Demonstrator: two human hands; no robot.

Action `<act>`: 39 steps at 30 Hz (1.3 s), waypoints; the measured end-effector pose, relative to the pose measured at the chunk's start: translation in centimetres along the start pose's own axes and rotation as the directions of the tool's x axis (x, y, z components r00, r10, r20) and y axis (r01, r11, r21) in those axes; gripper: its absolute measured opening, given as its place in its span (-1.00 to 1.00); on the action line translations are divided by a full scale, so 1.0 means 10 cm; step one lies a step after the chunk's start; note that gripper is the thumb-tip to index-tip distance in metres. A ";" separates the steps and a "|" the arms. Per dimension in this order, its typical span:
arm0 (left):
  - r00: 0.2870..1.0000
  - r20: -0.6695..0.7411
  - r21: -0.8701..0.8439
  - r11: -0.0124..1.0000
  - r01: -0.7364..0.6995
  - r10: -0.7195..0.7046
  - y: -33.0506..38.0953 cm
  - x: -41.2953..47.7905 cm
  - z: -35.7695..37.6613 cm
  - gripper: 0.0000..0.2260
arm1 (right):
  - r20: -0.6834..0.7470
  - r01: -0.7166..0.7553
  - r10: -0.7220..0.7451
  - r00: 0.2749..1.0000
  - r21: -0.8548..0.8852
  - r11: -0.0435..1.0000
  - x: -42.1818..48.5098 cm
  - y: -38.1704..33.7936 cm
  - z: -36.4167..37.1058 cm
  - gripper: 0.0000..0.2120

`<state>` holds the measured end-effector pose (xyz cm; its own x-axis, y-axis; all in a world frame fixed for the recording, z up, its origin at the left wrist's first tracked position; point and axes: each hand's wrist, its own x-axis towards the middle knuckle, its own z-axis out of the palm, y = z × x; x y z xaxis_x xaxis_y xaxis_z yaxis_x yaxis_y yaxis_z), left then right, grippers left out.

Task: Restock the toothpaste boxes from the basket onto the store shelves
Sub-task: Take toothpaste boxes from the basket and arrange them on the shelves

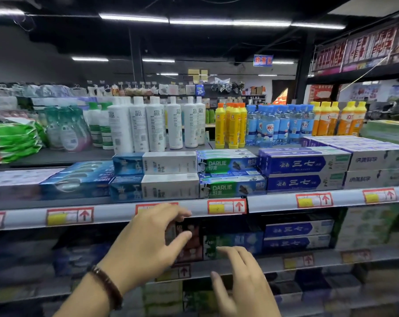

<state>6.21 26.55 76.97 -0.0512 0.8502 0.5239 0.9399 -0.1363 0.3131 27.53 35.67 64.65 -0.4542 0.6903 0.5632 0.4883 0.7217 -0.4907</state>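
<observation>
My left hand (148, 243), with a dark bead bracelet at the wrist, reaches toward the second shelf with fingers spread and loosely bent, holding nothing. It is in front of a dark red-and-black toothpaste box (191, 243). My right hand (242, 277) is lower and to the right, fingers extended toward a green Darlie box (219, 242) on the same shelf, and also holds nothing. On the shelf above lie stacked toothpaste boxes: blue-and-white ones (155, 175), green Darlie ones (228, 177) and purple-blue ones (303, 170). No basket is in view.
The upper shelf rail (116, 216) carries red and yellow price tags with arrows. Behind the boxes stand white bottles (148, 124), yellow bottles (230, 126) and blue water bottles (278, 124). Lower shelves hold more blurred boxes (297, 236).
</observation>
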 end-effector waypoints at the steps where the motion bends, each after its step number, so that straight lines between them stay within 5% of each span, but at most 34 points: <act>1: 1.000 0.005 0.013 1.000 0.013 -0.013 -0.02 -0.12 0.02 -0.67 | 0.035 -0.021 0.022 0.999 -0.004 1.000 -0.06 -0.07 0.00 -0.54; 15: 0.917 0.283 0.007 0.956 0.292 -0.282 -0.25 -1.49 0.52 -0.64 | 0.260 -0.253 0.236 0.936 0.034 0.967 -0.99 -0.54 0.31 -0.59; 28: 0.600 0.501 0.065 0.719 0.692 -0.623 -0.07 -2.88 1.29 -0.65 | 0.448 -0.443 0.393 0.803 0.006 0.897 -1.87 -0.09 0.73 -0.67; 39: 0.461 0.503 0.022 0.544 0.839 -0.731 0.01 -3.71 1.90 -0.79 | 0.569 -0.607 0.496 0.656 0.006 0.795 -2.86 0.43 1.26 -0.68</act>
<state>14.63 4.63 42.50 -0.5411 0.7474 -0.3855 0.4761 0.6501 0.5922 33.23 19.71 38.06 -0.4801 0.8400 -0.2527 0.6589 0.1552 -0.7360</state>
